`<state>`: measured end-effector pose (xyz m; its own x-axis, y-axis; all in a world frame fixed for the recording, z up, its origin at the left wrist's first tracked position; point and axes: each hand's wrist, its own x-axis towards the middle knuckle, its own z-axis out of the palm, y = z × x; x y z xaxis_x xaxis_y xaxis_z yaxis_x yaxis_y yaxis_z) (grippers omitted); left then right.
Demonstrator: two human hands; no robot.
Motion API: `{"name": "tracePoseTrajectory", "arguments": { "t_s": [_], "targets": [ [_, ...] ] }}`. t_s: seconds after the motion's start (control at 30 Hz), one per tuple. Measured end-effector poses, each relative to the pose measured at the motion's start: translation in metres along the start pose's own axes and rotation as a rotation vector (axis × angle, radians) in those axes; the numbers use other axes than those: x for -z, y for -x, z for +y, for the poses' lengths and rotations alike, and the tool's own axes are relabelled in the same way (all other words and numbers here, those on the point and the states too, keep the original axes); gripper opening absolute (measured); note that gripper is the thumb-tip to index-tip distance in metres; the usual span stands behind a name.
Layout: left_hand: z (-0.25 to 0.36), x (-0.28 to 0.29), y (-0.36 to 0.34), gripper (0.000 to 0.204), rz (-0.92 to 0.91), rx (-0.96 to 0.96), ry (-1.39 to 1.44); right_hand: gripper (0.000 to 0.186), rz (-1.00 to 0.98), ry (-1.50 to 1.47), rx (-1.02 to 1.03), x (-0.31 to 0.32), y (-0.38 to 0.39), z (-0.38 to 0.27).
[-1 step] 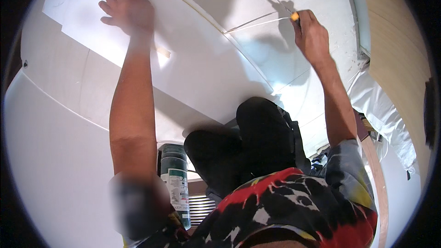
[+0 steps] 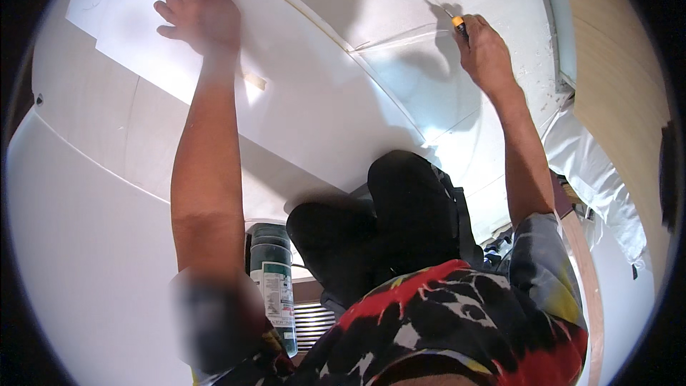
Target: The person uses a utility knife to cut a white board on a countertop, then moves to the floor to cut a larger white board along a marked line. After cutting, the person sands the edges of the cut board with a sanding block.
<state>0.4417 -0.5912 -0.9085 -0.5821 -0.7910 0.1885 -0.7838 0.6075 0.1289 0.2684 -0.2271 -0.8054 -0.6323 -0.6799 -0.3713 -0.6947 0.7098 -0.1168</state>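
Observation:
My left hand (image 2: 202, 18) lies on a large white sheet (image 2: 300, 111), fingers spread. On the right, my right hand (image 2: 488, 56) is closed round a thin-bladed hand tool (image 2: 459, 24) with a yellow-and-black handle. Its narrow metal tip points up and to the left; whether it is a knife or a screwdriver I cannot make out. A thin pale strip (image 2: 404, 40) runs from the sheet's right edge toward my right hand, its far end blurred. Whether the tool touches the strip cannot be seen. Both hands' shadows fall on the white surfaces.
Below the sheet are my black-clad knees (image 2: 411, 200). A dark bucket with a label (image 2: 275, 289) stands beside them at lower left, near a slatted vent (image 2: 312, 325). White plastic sheeting (image 2: 600, 179) hangs at the right, by a curved wood-toned panel (image 2: 618, 64).
The tool has tilted slightly in my right hand, its tip shifting right. The pale strip has moved a little and looks fainter. My left hand stays in place.

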Motion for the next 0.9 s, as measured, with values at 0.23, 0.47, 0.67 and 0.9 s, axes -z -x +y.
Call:
{"name": "tracePoseTrajectory", "arguments": {
  "t_s": [0.23,0.47,0.67,0.9],
  "targets": [
    [0.011,0.007,-0.001,0.026,-0.030,-0.001,0.060,0.030,-0.038,-0.679,-0.190,-0.020,0.027,-0.086],
    [0.002,-0.004,-0.004,0.028,0.054,-0.040,0.015,0.024,-0.142,-0.543,-0.004,-0.050,-0.031,-0.156],
    [0.003,-0.004,-0.003,0.029,0.090,-0.047,-0.014,0.024,-0.132,-0.500,0.043,-0.048,-0.035,-0.154],
    [0.004,-0.008,-0.004,0.030,0.075,-0.030,0.001,0.027,-0.245,-0.427,0.002,-0.037,-0.033,-0.152]
  ]
}}
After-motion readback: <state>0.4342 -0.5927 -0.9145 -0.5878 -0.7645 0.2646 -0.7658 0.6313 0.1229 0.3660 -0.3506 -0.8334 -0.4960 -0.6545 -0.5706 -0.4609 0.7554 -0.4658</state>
